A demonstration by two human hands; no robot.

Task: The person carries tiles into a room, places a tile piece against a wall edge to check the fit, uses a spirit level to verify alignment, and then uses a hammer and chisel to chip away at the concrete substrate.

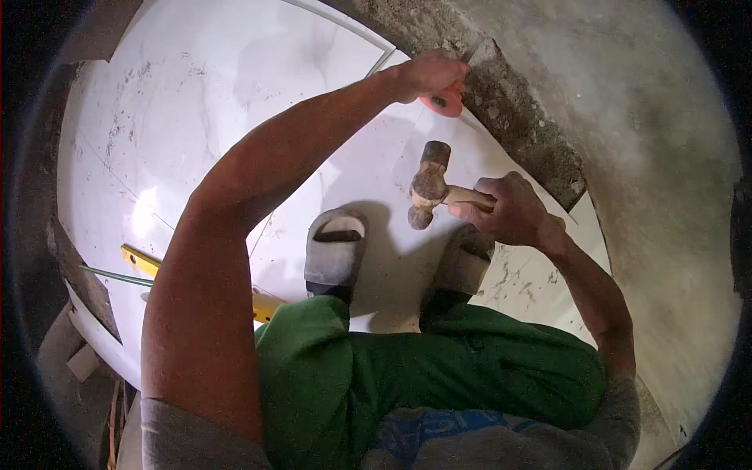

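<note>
Beyond my feet, my left hand (435, 74) is closed around a chisel with an orange hand guard (448, 104). The dark striking end shows inside the guard, and the chisel's far end points at the rough strip along the wall. Nearer and to the right, my right hand (513, 210) grips the wooden handle of a ball-peen hammer (429, 186). The worn metal head hangs over the pale tiles, a short way from the chisel and not touching it.
White tiles (235, 86) with dark specks cover the floor. A rough broken mortar strip (517, 110) runs between them and the grey wall (650, 157). My slippers (335, 251) stand on the tiles. A yellow level (139, 260) and a thin green rod (117, 275) lie left, partly behind my arm.
</note>
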